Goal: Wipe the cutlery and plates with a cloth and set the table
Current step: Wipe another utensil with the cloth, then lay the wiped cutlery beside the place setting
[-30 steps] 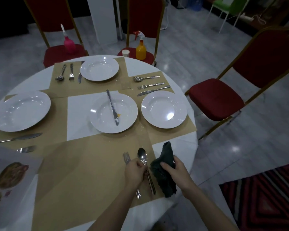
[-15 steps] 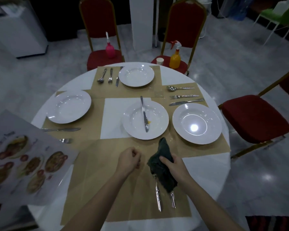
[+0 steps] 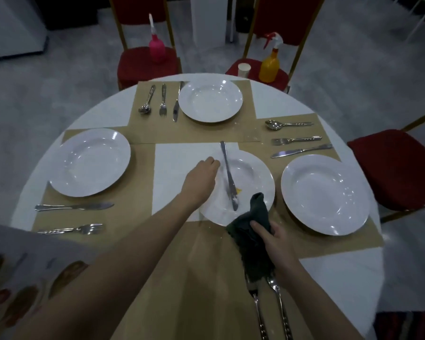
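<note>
One left hand [image 3: 201,179] has reached the middle plate [image 3: 255,177].

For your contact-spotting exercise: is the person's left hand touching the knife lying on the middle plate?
Apart. The head view shows white plate between the left hand and the knife.

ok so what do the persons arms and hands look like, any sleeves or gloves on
Both forearms are bare as far as the view shows: no sleeves come into the frame. The left hand and right hand wear no gloves, and no rings, watch or bracelets show. The picture is dim and a bit blurred, so small details could be missed.
</note>
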{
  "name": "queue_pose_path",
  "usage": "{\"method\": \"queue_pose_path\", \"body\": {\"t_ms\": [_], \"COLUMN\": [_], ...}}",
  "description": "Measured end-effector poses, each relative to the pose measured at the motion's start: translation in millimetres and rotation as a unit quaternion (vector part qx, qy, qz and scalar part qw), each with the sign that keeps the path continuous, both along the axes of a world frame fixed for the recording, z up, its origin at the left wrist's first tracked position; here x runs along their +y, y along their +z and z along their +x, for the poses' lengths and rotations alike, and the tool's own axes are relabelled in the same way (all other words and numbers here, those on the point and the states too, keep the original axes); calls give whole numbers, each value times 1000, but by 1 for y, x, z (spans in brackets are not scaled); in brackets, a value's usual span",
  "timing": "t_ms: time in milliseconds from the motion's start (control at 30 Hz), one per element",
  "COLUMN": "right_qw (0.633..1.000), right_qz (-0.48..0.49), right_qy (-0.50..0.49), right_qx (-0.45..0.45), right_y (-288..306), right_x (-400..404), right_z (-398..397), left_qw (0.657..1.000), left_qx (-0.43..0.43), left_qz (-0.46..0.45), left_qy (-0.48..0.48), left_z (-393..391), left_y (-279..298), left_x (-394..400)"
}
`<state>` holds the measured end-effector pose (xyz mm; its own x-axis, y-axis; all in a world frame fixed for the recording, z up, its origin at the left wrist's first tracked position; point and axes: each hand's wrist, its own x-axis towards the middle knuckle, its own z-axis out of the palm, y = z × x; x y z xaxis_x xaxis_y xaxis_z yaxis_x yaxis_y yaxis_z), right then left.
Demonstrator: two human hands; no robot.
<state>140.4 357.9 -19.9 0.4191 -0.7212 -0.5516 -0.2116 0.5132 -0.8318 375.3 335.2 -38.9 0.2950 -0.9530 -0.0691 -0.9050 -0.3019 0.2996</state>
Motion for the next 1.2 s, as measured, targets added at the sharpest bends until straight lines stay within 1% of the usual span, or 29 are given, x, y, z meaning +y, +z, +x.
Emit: {"method": "queue_pose_path", "body": {"t_ms": [100,167,267,333,400,467,567,633,700,767,800,833,867,900,933,967,1033,1133,1200], "right_qw": [999,998,998,998,996,992,988,985,985,988,988,990,991,992,993,993,995,996,997], "right_qz": [35,41,40,48,68,94,104,100,92,76,71,60,48,40,30,23,14,1,0], "right_qy": [-27,-41,-44,-44,-55,-76,-112,-130,-137,-128,-124,-115,-109,-106,-100,-92,-77,-57,-38], "right_qx": [-5,-4,0,-2,-12,-24,-35,-41,-44,-46,-50,-60,-65,-62,-62,-64,-67,-72,-73], "right_y": [-6,-9,-14,-15,-14,-11,-6,0,5,9,9,18,21,18,19,24,32,35,35], "right_x": [-10,-15,-17,-15,-13,-13,-14,-14,-12,-9,-7,-2,1,2,5,11,22,41,52], "right_z": [9,13,15,15,13,9,-1,-8,-12,-15,-15,-18,-19,-16,-17,-19,-26,-40,-45], "left_qw": [994,983,950,924,906,897,901,908,927,957,975,991,998,982,947,913,869,820,815], "left_qx": [-57,-118,-234,-281,-314,-334,-346,-349,-329,-269,-217,-131,3,162,289,368,447,521,527], "left_qz": [1,25,1,1,2,-3,4,-11,-14,-3,-7,-26,-30,-23,-24,-37,-67,-80,-66], "left_qy": [-91,-139,-208,-259,-285,-290,-263,-231,-181,-106,-55,-2,50,96,140,173,202,221,231], "left_z": [4,8,15,17,20,21,22,23,17,7,0,-12,-24,-36,-51,-70,-106,-149,-173], "left_y": [-4,-7,-10,-9,-9,-8,-2,4,10,13,12,20,24,28,36,46,65,80,78], "left_x": [-29,-42,-48,-48,-46,-40,-23,-7,9,27,36,51,62,70,82,98,124,154,168]}}
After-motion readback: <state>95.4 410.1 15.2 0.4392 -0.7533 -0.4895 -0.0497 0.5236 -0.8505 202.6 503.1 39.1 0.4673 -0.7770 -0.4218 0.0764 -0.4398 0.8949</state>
